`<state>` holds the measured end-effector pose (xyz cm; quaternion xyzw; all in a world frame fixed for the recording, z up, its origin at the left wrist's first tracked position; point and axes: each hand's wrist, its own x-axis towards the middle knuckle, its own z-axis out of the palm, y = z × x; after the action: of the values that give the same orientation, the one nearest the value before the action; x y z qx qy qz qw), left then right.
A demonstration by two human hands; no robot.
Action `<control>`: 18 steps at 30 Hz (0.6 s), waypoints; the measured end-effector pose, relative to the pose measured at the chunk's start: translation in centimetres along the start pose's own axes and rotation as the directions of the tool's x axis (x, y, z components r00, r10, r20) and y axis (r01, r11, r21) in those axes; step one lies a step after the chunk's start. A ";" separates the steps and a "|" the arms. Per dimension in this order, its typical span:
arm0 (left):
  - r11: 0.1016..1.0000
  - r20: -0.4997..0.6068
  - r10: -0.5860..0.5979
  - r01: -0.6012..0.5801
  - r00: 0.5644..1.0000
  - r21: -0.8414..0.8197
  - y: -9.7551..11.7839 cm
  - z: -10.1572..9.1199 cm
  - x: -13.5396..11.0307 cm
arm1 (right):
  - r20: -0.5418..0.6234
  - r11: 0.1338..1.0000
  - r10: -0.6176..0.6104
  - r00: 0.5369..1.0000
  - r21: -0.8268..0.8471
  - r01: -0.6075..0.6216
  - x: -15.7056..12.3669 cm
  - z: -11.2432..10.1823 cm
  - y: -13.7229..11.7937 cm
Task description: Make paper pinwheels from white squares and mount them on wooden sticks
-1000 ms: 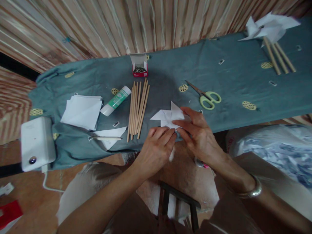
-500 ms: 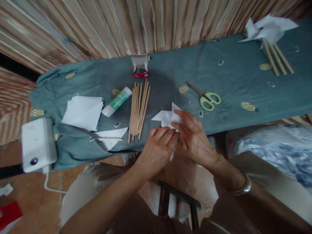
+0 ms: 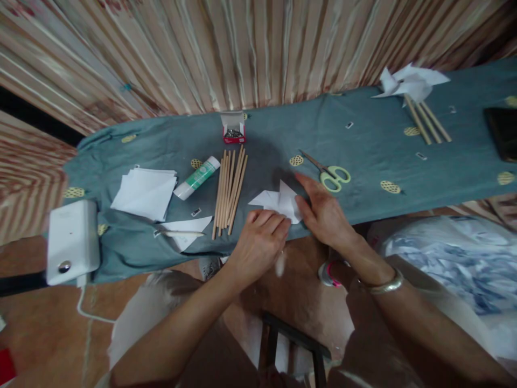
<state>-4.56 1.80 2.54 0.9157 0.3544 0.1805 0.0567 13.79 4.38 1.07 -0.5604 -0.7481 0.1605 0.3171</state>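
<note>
Folded white paper (image 3: 278, 199) is lying at the near edge of a blue-green cloth (image 3: 367, 156), its pointed flaps spreading outward. The left hand (image 3: 260, 240) is curling its fingers over the paper's near edge; its thumb is hiding beneath, so whether it is pinching the sheet cannot be told. The right hand (image 3: 325, 213) is opening at the paper's right side, fingers extending away from the wearer and thumb lying close to the sheet. Green-handled scissors (image 3: 326, 171) are resting just beyond it. Left of the paper, wooden sticks (image 3: 229, 194) are lying in a loose bundle; beside them a glue stick (image 3: 197, 178) is bearing a green label with pale lettering too small to read. An open red box (image 3: 234, 138) is showing an illegible pale mark on its front. Small printed tags (image 3: 196, 212) are dotting the cloth among yellow pineapple motifs (image 3: 390, 187), their characters blurring.
</note>
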 end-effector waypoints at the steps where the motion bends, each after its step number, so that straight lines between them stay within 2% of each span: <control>1: 1.000 0.000 -0.003 0.003 1.000 -0.002 0.0 0.0 0.1 | 0.024 1.000 -0.013 1.000 -0.001 0.013 0.6 0.2 0.2; 5: 1.000 -0.004 -0.007 0.007 1.000 -0.004 0.1 0.0 0.4 | 0.099 0.994 -0.104 0.990 -0.030 0.107 2.7 0.8 0.7; 9: 1.000 0.018 -0.004 0.004 1.000 0.007 0.1 -0.2 0.5 | 0.130 0.990 -0.109 0.986 -0.080 0.120 3.9 0.9 1.0; 13: 1.000 0.042 -0.003 0.003 0.999 -0.003 0.1 -0.3 0.5 | 0.137 0.989 -0.103 0.985 -0.095 0.117 4.2 0.6 1.1; 18: 1.000 0.031 -0.004 0.004 1.000 -0.011 -0.3 -0.6 0.3 | 0.109 0.973 -0.111 0.988 -0.192 0.130 3.7 -0.3 1.4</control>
<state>-4.76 2.16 3.12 0.9175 0.3542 0.1680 0.0677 14.43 8.23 1.56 -0.5343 -0.8077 0.0926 0.2315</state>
